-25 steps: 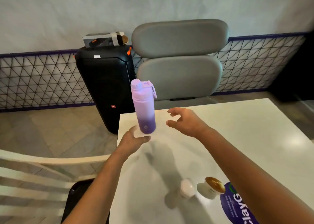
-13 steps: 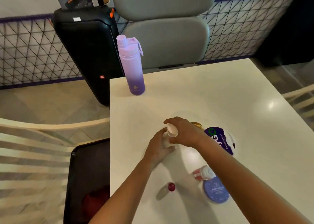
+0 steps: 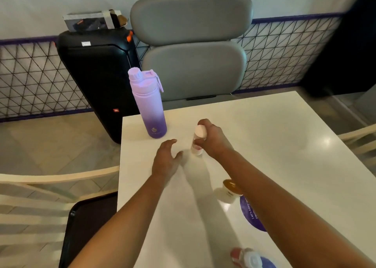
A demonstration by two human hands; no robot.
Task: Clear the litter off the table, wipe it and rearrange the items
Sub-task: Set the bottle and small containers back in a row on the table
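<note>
Carried up-frame since before, small bottle (image 3: 198, 140) sits clamped in right hand (image 3: 213, 140); left hand (image 3: 165, 160) beside it, fingers spread.

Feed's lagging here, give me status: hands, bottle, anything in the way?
Right hand shut on small white bottle, upright near purple flask. Left hand open, empty beside it. Table ahead bare.

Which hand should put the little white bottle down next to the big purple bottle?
The right hand. It already grips the small white bottle with the pale pink cap, just right of the tall purple gradient water bottle. The left hand is open and holds nothing.
</note>
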